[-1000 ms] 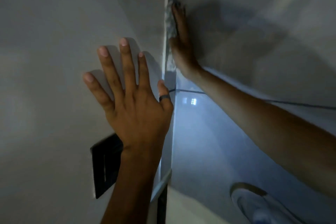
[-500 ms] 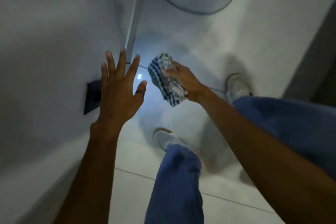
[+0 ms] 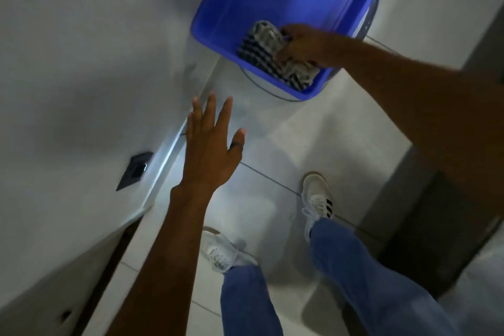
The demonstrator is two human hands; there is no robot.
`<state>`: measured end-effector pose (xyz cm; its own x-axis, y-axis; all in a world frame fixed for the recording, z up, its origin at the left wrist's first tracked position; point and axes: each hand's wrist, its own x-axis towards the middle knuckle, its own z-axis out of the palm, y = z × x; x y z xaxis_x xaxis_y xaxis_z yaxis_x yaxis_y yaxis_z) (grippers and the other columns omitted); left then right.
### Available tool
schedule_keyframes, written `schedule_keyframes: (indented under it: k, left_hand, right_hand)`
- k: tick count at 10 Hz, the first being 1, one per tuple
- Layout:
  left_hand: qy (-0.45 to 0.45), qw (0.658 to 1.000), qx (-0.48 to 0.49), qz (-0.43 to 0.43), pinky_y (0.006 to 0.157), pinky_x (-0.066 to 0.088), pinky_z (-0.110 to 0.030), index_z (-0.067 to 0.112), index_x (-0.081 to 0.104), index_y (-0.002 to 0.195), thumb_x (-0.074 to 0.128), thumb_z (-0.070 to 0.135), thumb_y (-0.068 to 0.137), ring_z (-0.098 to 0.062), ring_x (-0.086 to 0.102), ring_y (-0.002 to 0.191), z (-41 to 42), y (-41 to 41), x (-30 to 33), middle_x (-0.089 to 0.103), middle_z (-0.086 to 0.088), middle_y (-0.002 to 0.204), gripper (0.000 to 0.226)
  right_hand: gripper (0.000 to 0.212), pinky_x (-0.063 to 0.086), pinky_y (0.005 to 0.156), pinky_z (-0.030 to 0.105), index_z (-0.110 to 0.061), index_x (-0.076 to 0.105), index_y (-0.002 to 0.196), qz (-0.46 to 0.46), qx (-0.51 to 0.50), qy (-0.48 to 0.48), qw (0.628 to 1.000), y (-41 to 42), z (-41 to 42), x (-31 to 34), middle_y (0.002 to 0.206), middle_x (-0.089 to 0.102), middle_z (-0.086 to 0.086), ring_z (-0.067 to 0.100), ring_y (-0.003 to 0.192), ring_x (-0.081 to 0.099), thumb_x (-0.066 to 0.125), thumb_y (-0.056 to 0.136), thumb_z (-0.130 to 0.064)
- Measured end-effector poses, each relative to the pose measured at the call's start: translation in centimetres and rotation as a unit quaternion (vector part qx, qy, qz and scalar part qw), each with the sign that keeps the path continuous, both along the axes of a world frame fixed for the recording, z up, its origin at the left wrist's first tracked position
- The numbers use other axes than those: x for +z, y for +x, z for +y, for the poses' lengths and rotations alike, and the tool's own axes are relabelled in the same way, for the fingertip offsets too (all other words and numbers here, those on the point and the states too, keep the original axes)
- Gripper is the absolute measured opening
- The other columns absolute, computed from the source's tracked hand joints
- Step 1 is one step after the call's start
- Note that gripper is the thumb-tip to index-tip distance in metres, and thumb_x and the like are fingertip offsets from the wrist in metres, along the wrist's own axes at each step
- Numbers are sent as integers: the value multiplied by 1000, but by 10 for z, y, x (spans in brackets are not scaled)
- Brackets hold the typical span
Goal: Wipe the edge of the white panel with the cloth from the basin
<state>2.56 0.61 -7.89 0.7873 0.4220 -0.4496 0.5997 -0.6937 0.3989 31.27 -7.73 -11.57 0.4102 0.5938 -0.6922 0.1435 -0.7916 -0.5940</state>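
Observation:
A blue plastic basin [image 3: 218, 3] stands at the top of the view on a pale round stool. Inside its near corner lies the checked cloth [image 3: 259, 49], crumpled. My right hand [image 3: 302, 43] reaches into the basin and its fingers rest on the cloth, closed around part of it. The white panel [image 3: 81, 76] fills the left side, and its lit edge [image 3: 166, 155] runs down beside my left hand [image 3: 210, 150]. That hand hovers flat with fingers spread, just right of the edge, holding nothing. A dark ring sits on its thumb.
A black socket plate [image 3: 135, 170] is set in the white panel. My legs in blue jeans and white shoes [image 3: 316, 196] stand on the pale tiled floor [image 3: 272, 144]. A dark grey cabinet [image 3: 436, 226] rises at the right.
My right hand left the panel edge, carried the cloth across and lowered it into the blue basin. My left hand came off the panel face. The view swung down toward the floor.

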Motion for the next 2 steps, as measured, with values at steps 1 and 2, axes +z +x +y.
schedule_keyframes:
  k: [1, 2]
  left_hand:
    - [6, 999, 36, -3, 134, -2, -52, 19, 20, 172, 43, 49, 112, -36, -12, 165, -12, -6, 24, 2, -13, 181, 72]
    - [57, 996, 44, -49, 135, 2, -58, 15, 23, 171, 40, 50, 107, -38, -7, 165, -23, -33, 87, 6, -17, 179, 75]
  right_hand:
    - [47, 49, 104, 46, -6, 54, 137, -128, 143, -72, 979, -1, 11, 9, 143, 58, 23, 39, 128, 58, 67, 94, -16]
    - [49, 41, 119, 49, -11, 50, 146, -194, 117, -14, 974, -13, 8, 52, 152, 51, 20, 41, 142, 47, 56, 99, -21]
